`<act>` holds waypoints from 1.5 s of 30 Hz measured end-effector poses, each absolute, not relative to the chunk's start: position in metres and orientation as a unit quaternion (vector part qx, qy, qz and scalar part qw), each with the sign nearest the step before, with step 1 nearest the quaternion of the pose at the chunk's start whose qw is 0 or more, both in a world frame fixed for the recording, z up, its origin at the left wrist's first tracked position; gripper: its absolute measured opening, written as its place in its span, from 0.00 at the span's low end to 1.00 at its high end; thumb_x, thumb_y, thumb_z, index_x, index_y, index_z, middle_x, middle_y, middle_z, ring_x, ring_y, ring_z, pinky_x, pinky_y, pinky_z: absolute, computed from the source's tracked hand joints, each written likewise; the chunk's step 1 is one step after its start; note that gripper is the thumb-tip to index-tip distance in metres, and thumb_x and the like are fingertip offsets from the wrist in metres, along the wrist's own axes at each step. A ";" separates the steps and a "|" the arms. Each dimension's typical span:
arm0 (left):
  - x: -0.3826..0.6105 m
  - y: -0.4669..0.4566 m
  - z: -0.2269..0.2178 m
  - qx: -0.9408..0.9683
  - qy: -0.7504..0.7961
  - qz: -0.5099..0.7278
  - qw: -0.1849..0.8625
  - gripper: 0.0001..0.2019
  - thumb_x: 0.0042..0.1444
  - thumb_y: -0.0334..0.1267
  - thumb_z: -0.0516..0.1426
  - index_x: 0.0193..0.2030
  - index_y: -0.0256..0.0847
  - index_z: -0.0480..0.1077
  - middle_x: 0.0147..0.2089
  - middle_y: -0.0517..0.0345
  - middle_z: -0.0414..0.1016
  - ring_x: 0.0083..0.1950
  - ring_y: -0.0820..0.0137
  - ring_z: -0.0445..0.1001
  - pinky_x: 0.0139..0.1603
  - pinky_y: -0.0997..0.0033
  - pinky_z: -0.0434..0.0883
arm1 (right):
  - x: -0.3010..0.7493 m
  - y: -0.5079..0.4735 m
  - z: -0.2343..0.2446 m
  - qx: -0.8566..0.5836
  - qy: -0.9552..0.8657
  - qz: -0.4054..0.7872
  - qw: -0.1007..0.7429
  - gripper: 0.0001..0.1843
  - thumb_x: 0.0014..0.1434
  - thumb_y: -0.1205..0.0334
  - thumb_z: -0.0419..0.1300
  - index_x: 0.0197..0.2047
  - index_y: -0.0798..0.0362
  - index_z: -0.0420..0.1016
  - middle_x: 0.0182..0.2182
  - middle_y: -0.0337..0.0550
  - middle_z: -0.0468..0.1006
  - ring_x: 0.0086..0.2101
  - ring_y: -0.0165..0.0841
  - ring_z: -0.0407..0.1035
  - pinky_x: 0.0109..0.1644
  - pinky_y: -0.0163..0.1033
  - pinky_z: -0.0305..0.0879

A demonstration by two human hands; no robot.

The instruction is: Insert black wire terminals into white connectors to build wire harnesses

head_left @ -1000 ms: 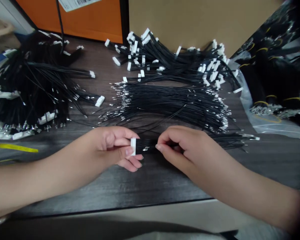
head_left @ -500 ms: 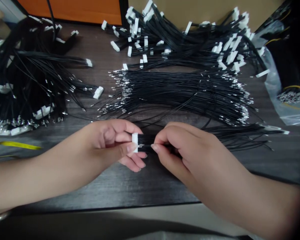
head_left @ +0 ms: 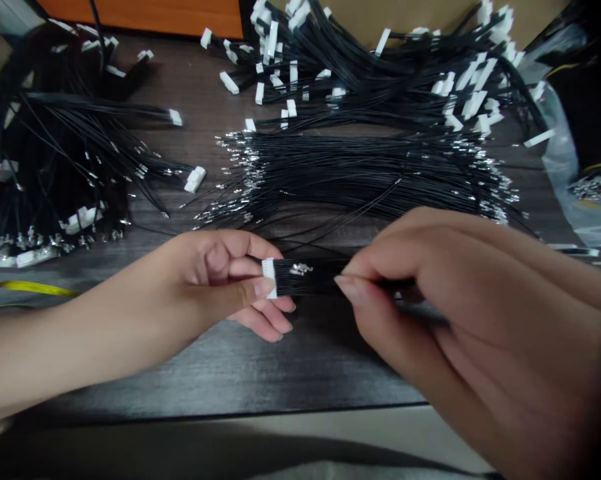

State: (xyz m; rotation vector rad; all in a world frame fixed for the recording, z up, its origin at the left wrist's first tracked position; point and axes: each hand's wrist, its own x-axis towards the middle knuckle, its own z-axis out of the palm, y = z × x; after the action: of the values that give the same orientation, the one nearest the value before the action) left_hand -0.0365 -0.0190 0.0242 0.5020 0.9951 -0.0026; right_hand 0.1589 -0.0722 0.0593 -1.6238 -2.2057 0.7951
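Head view: left hand (head_left: 210, 280) clenches a white connector (head_left: 269, 277); right hand (head_left: 460, 313) grips black wires (head_left: 310, 277), hiding their far ends.

I can see a dark wood table (head_left: 220, 373) carrying a wire heap (head_left: 65, 153) at left, a second wire heap (head_left: 380, 73) at the back, and a straight wire bundle (head_left: 360, 177) between them. A plastic bag (head_left: 563, 160) lies at the right, and at the left, I think, a strip of yellow tape (head_left: 27, 287).

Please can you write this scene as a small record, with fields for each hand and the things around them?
Left hand: holds white connector
Right hand: pinches black wires running from the connector
Surface: dark table
Nearby: wire bundle with silver ends, wire pile with white connectors, second wire pile
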 end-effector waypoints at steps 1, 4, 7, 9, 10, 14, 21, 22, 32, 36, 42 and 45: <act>-0.037 -0.019 0.024 0.230 0.471 0.003 0.852 0.05 0.56 0.25 0.56 0.36 0.37 0.67 0.29 0.56 0.81 0.31 0.67 0.81 0.33 0.74 0.79 | 0.158 -0.073 0.061 -0.569 -0.763 0.272 0.145 0.09 0.61 0.70 0.54 0.30 0.55 0.72 0.28 0.38 0.71 0.29 0.27 0.64 0.32 0.36 0.58; -0.037 -0.019 0.023 0.228 0.466 0.013 0.855 0.05 0.57 0.23 0.54 0.37 0.37 0.66 0.30 0.56 0.81 0.31 0.68 0.81 0.34 0.74 0.79 | 0.153 -0.074 0.056 -0.568 -0.750 0.329 0.084 0.10 0.60 0.70 0.55 0.27 0.55 0.71 0.24 0.37 0.70 0.25 0.28 0.63 0.27 0.36 0.56; -0.037 -0.020 0.022 0.243 0.461 0.005 0.853 0.05 0.58 0.24 0.54 0.38 0.36 0.66 0.30 0.56 0.81 0.32 0.67 0.81 0.34 0.73 0.80 | 0.151 -0.071 0.045 -0.564 -0.737 0.368 0.058 0.09 0.56 0.72 0.58 0.25 0.55 0.70 0.20 0.36 0.69 0.22 0.27 0.62 0.24 0.34 0.56; -0.038 -0.020 0.021 0.250 0.458 -0.004 0.853 0.05 0.58 0.24 0.54 0.38 0.36 0.66 0.30 0.56 0.81 0.33 0.67 0.81 0.35 0.73 0.80 | 0.151 -0.070 0.040 -0.569 -0.726 0.380 0.064 0.09 0.56 0.72 0.60 0.25 0.56 0.70 0.20 0.36 0.69 0.22 0.27 0.62 0.24 0.34 0.56; -0.038 -0.020 0.021 0.249 0.456 -0.007 0.854 0.05 0.58 0.24 0.54 0.38 0.36 0.66 0.30 0.56 0.81 0.33 0.67 0.81 0.35 0.73 0.80 | 0.151 -0.070 0.040 -0.573 -0.720 0.387 0.064 0.09 0.56 0.71 0.59 0.25 0.56 0.70 0.21 0.36 0.69 0.22 0.27 0.62 0.24 0.34 0.56; -0.038 -0.019 0.021 0.246 0.460 -0.007 0.853 0.05 0.57 0.24 0.54 0.38 0.36 0.66 0.31 0.57 0.81 0.33 0.67 0.81 0.35 0.73 0.79 | 0.152 -0.070 0.042 -0.577 -0.706 0.406 0.059 0.09 0.58 0.69 0.58 0.25 0.56 0.70 0.22 0.37 0.70 0.23 0.27 0.62 0.24 0.34 0.56; -0.036 -0.020 0.020 0.254 0.459 0.007 0.851 0.05 0.57 0.25 0.54 0.39 0.36 0.66 0.30 0.58 0.81 0.33 0.68 0.82 0.34 0.75 0.79 | 0.151 -0.074 0.040 -0.579 -0.719 0.378 0.067 0.08 0.57 0.70 0.58 0.26 0.57 0.70 0.22 0.38 0.69 0.23 0.28 0.62 0.25 0.35 0.56; -0.036 -0.020 0.020 0.255 0.459 0.008 0.851 0.05 0.57 0.25 0.55 0.39 0.36 0.66 0.30 0.58 0.81 0.33 0.68 0.82 0.34 0.75 0.79 | 0.151 -0.074 0.040 -0.578 -0.720 0.377 0.070 0.08 0.57 0.70 0.58 0.25 0.57 0.70 0.22 0.38 0.69 0.23 0.28 0.62 0.25 0.35 0.56; -0.034 -0.021 0.022 0.264 0.465 0.010 0.845 0.04 0.55 0.25 0.55 0.36 0.36 0.66 0.28 0.61 0.80 0.32 0.67 0.81 0.33 0.73 0.80 | 0.149 -0.073 0.041 -0.597 -0.703 0.380 0.071 0.09 0.57 0.67 0.58 0.26 0.56 0.71 0.23 0.38 0.70 0.22 0.27 0.63 0.22 0.34 0.55; -0.035 -0.021 0.022 0.258 0.473 0.010 0.843 0.06 0.55 0.25 0.55 0.38 0.37 0.66 0.28 0.61 0.80 0.32 0.67 0.82 0.33 0.74 0.80 | 0.149 -0.073 0.041 -0.601 -0.694 0.390 0.074 0.06 0.56 0.69 0.59 0.27 0.56 0.71 0.23 0.36 0.71 0.23 0.26 0.63 0.23 0.33 0.56; -0.038 -0.020 0.023 0.260 0.465 0.010 0.846 0.06 0.55 0.26 0.55 0.39 0.36 0.66 0.29 0.61 0.80 0.33 0.66 0.82 0.35 0.71 0.80 | 0.149 -0.073 0.044 -0.603 -0.666 0.435 0.062 0.10 0.59 0.66 0.57 0.26 0.55 0.70 0.23 0.35 0.70 0.22 0.24 0.62 0.23 0.32 0.55; -0.037 -0.020 0.023 0.260 0.463 0.012 0.848 0.06 0.55 0.25 0.55 0.38 0.37 0.65 0.28 0.61 0.80 0.33 0.66 0.82 0.34 0.72 0.80 | 0.150 -0.072 0.043 -0.608 -0.662 0.434 0.057 0.10 0.59 0.66 0.57 0.26 0.55 0.70 0.23 0.35 0.71 0.22 0.24 0.62 0.23 0.32 0.54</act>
State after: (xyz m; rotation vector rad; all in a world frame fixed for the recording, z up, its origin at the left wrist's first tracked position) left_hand -0.0373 -0.0198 0.0226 0.5478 0.9755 0.0243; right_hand 0.1501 -0.0717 0.0427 -1.8451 -2.0075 1.3178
